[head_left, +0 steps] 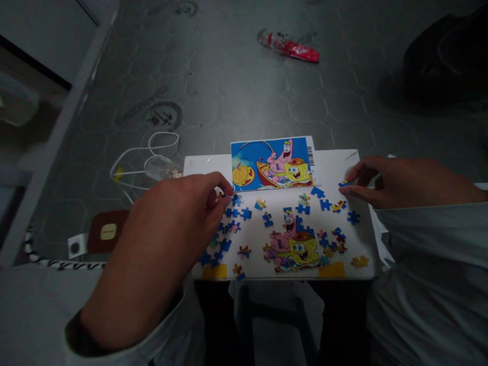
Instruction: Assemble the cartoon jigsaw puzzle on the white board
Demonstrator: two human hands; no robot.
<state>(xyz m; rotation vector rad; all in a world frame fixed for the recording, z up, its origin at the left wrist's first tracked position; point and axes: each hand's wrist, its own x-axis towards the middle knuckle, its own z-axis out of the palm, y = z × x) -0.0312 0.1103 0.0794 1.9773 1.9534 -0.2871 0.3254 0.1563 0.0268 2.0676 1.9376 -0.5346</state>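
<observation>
My right hand [396, 180] pinches a blue jigsaw piece [344, 184] above the right side of a white board [206, 165]. My left hand [179, 211] hangs over the board's left side, thumb and forefinger pressed together at the tips; whatever they hold is hidden or too small to name. Just by those fingertips lie loose blue pieces [246, 213], some covered by the hand. A partly joined puzzle [303, 249] with a yellow and a pink cartoon figure sits near the board's front edge. Behind it, a picture card [272, 163] shows the same figures.
Strips of yellow tape [331, 270] mark the board's front edge. A white cable [129, 150] and a brown pouch-like item [107, 231] are at the left. On the tiled floor lies a red wrapper [290, 47]. A dark object [446, 61] stands at the far right.
</observation>
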